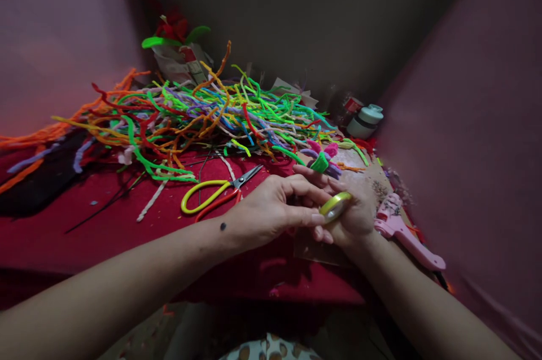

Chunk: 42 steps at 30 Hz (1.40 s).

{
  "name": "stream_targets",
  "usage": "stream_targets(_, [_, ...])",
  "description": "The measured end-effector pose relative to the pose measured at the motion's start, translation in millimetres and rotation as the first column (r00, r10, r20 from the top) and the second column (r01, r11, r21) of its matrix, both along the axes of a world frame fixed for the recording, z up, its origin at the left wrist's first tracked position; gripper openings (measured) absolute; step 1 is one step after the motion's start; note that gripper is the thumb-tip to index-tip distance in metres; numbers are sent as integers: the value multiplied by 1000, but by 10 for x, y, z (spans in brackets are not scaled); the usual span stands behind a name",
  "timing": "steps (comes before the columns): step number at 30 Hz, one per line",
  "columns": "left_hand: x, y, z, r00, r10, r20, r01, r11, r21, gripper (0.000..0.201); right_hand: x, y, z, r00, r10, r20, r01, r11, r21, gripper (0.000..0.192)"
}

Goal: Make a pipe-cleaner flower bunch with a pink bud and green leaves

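Observation:
My left hand (pixel 283 205) reaches in from the left and pinches a small roll of yellow-green tape (pixel 339 205) between thumb and forefinger. The roll sits against the palm of my right hand (pixel 354 219), whose fingers are loosely curled and partly hidden behind the left hand; what they grip cannot be made out. Just beyond the fingertips shows a pink, purple and green fuzzy flower (pixel 322 158); whether it is held or lying down is unclear. Scissors (pixel 226 191) with one yellow and one red handle lie left of my hands, blades apart.
A large heap of colourful pipe cleaners (pixel 203 114) covers the back of the red-covered table (pixel 139 255). At right are a pink glue gun (pixel 406 233) and a pale-lidded bottle (pixel 366 121). A red flower (pixel 173 26) stands behind the heap. Pink walls (pixel 474 140) flank the table.

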State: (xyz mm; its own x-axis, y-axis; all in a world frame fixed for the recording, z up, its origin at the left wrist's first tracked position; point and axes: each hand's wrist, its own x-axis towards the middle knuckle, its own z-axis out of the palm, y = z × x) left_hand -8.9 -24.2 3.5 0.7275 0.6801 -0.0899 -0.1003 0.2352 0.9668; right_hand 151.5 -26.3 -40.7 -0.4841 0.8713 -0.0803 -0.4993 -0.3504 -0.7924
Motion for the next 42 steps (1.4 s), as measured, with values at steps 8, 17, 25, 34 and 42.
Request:
stream_targets(8, [59, -9, -73, 989, 149, 3, -148, 980, 136, 12, 44, 13, -33, 994, -57, -92, 57, 998, -3, 53])
stream_targets(17, [102, -78, -128, 972, 236, 21, -235, 949, 211, 16, -30, -47, 36, 982, -161, -100, 158, 987, -41, 50])
stream_targets(25, [72, -117, -174, 968, 249, 30, -250, 947, 201, 10, -48, -87, 46, 983, -182, 16, 181, 980, 81, 50])
stream_targets(34, [97, -131, -111, 974, 224, -29, -219, 968, 126, 9, -87, -81, 62, 970, -232, 65, 225, 969, 97, 44])
stream_targets(42, [90, -83, -191, 920, 392, -9, -287, 689, 666, 14, -48, -46, 42, 977, -213, 19, 209, 969, 129, 36])
